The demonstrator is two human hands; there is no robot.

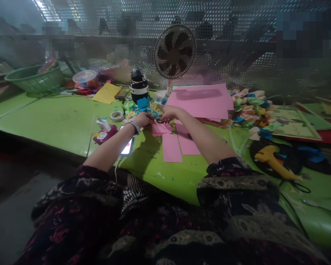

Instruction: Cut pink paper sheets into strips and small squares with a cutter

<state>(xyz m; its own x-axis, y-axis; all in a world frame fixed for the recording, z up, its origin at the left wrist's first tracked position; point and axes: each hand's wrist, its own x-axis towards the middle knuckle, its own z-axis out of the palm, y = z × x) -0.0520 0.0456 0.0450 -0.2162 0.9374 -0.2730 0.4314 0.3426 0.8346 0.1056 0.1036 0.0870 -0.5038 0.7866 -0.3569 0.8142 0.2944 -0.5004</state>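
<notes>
My left hand, with a pale band on its wrist, is closed at the edge of some small pink paper pieces. My right hand is curled just beside it, fingers bent downward. Something dark shows between the two hands, too small to make out. Nearer to me lie two pink paper strips, side by side on the green table. Behind my hands is a heap of blue and yellow paper scraps.
A black bottle and a fan stand at the back. Pink sheets and paper flowers lie to the right, with a yellow glue gun. To the left are a tape roll, a lit phone and a green basket.
</notes>
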